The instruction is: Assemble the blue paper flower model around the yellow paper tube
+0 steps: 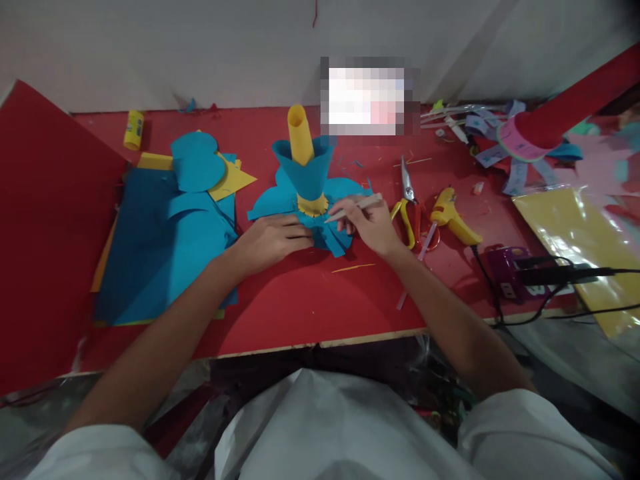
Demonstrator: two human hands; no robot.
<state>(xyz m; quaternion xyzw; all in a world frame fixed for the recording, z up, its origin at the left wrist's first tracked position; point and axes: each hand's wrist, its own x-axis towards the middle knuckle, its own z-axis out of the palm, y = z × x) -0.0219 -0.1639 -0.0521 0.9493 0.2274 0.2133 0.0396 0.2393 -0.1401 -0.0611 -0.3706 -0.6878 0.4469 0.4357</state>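
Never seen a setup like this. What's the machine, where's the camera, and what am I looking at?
There's no machine: these are a person's two bare hands, seen from one camera worn on the head, looking forward and down.

The right hand holds a slim white pen-like tool, pointed at the base of a blue-and-yellow paper craft. The left hand lies at the craft's near edge; whether it grips the paper is hard to tell.

On the red tabletop, blue paper sheets and a yellow glue stick lie to the left. To the right are scissors, a yellow glue gun and a purple box beside black cables.
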